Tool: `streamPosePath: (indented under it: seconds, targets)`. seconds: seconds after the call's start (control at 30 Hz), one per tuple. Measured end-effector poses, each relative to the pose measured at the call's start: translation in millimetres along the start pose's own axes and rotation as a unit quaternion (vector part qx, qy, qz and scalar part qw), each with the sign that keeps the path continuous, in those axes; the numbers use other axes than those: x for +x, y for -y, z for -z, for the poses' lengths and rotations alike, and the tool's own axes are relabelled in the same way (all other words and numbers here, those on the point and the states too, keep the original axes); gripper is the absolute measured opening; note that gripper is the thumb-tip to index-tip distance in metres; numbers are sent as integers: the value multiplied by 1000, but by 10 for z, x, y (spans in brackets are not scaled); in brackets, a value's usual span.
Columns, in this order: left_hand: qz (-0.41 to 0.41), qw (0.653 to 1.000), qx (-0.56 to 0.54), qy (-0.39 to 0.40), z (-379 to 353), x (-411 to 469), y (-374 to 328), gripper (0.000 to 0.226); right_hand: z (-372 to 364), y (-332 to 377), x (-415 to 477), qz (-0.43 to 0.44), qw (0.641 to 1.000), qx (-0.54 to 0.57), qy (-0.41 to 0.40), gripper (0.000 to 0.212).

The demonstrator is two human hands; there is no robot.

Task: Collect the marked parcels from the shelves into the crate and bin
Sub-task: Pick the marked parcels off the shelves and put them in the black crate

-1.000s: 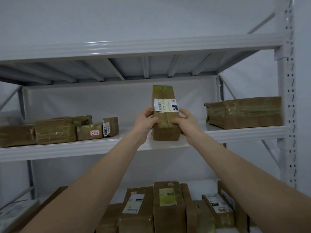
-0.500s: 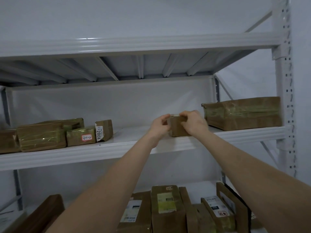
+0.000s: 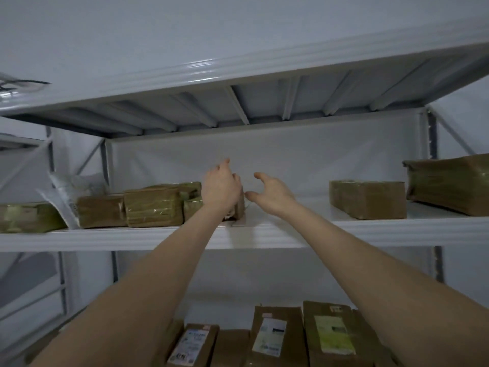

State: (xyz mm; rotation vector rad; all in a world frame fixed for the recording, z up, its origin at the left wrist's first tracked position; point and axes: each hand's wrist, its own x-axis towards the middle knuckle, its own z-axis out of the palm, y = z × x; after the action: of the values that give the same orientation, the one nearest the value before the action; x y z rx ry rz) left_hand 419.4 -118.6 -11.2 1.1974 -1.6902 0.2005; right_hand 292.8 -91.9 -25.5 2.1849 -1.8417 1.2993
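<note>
My left hand (image 3: 221, 188) reaches over the middle shelf (image 3: 264, 234), fingers apart, in front of a small brown parcel (image 3: 240, 207) that it mostly hides; I cannot tell whether it touches it. My right hand (image 3: 272, 196) hovers open just right of that parcel, holding nothing. A row of taped brown parcels (image 3: 153, 206) lies left of my left hand. A long brown parcel (image 3: 367, 198) lies flat on the same shelf to the right, apart from both hands. No crate or bin shows.
A large taped box (image 3: 449, 184) sits at the far right of the shelf. A white plastic mailer (image 3: 66, 197) leans at the left. Several labelled parcels (image 3: 275, 337) stand upright on the lower shelf. The upper shelf (image 3: 238, 67) overhangs close above.
Both hands laid the labelled parcel down on the shelf and let it go. They then moved left to the small parcel, and my view swung left and up.
</note>
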Motion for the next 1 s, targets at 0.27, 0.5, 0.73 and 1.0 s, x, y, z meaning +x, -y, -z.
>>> streamPosePath:
  seconds: [0.27,0.5,0.73,1.0]
  targets:
    - [31,991,-72,106,68,85,462,48,-510,247,416,-8,997,31,67,50]
    - [31,966,-224,123,42,-23,417,45,-387,122,370,-136,986,61,-76,24]
    - [79,963,-252,54,34,-179,233,53,-116,-141,-19,-218,900,345,-150,36]
    - [132,916,-348,152,-28,-453,-198,68,315,-245,-537,-209,860,444,-138,39]
